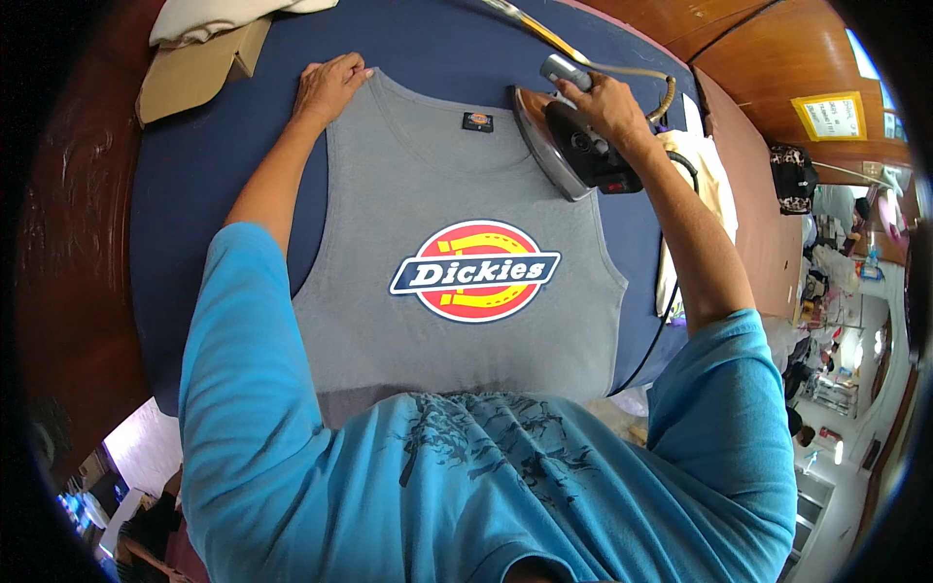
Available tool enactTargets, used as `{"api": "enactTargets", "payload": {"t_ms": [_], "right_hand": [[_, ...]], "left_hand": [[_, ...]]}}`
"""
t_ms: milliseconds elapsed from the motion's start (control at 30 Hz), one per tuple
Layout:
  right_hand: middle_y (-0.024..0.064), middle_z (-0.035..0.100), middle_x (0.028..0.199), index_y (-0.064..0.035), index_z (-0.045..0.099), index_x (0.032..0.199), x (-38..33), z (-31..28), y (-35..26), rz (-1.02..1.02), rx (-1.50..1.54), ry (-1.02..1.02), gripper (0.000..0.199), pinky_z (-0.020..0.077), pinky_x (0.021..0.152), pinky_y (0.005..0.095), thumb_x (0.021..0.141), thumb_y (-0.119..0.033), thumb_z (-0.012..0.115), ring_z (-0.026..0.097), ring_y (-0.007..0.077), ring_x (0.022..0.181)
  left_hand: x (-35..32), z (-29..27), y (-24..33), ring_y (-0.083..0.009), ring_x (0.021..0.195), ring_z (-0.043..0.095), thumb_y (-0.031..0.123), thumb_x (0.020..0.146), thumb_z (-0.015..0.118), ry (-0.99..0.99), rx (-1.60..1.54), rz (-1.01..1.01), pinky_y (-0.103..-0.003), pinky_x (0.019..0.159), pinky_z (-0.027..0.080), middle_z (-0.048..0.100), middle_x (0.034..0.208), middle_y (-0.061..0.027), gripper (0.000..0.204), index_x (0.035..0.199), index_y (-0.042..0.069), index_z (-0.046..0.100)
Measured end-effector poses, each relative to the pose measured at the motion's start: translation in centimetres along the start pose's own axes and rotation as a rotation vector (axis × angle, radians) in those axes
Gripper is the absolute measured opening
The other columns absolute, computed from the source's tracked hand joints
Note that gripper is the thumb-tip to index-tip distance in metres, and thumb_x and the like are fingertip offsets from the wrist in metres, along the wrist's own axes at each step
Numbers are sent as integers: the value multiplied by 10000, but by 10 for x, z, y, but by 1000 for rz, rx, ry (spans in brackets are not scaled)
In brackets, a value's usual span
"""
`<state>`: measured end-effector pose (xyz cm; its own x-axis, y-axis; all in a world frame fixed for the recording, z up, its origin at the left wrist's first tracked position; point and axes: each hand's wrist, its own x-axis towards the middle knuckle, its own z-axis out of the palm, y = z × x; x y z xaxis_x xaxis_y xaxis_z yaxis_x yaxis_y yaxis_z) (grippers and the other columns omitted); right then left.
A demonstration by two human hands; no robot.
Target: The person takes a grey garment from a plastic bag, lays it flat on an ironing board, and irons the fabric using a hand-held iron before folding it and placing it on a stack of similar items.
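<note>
A grey sleeveless tank top (pixel 379 194) lies spread on a dark blue padded ironing surface (pixel 233 126), its neckline away from me. It bears a red, yellow and blue printed logo on the chest and a small black label inside the neck. My left hand (pixel 330 87) pinches the top of its left shoulder strap. In my right hand (pixel 607 107) is a clothes iron (pixel 569 146), gripped by its handle. The iron is tilted at the right strap, its metal soleplate edge facing the neckline; whether it presses the cloth there is hard to tell.
An open cardboard box (pixel 199 78) with cream cloth (pixel 228 17) on it stands at the far left. A coiled cord (pixel 669 97) and a black cable (pixel 671 262) run on the right. Pale yellow fabric (pixel 705 180) hangs near my right forearm. Wooden panels rise at both sides.
</note>
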<state>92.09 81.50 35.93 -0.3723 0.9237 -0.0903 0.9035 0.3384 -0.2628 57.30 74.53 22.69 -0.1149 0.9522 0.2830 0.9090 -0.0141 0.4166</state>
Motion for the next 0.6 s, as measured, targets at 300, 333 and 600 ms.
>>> {"api": "enactTargets", "payload": {"t_ms": [300,333,600], "right_hand": [[248,622,795,26,605,960,-10,-7,13,-243,-2,-74,562,495,704,393,788,-509,566,638,353,771],[216,631,752,8,608,967,-18,-12,11,-372,8,-144,564,498,657,393,771,-521,581,645,334,693],[171,627,631,-25,630,963,-46,-7,3,-556,-216,-302,615,537,552,342,745,-597,574,649,272,577]], "left_hand": [[3,-3,8,-196,725,553,372,865,524,-50,3,-53,-341,800,373,571,721,-28,278,792,104,520],[0,-4,5,-195,725,552,374,865,524,-44,6,-43,-343,801,373,570,720,-26,279,794,104,520],[1,3,-1,-190,720,547,391,865,518,55,-24,30,-341,818,372,576,720,-15,298,786,104,519]]}}
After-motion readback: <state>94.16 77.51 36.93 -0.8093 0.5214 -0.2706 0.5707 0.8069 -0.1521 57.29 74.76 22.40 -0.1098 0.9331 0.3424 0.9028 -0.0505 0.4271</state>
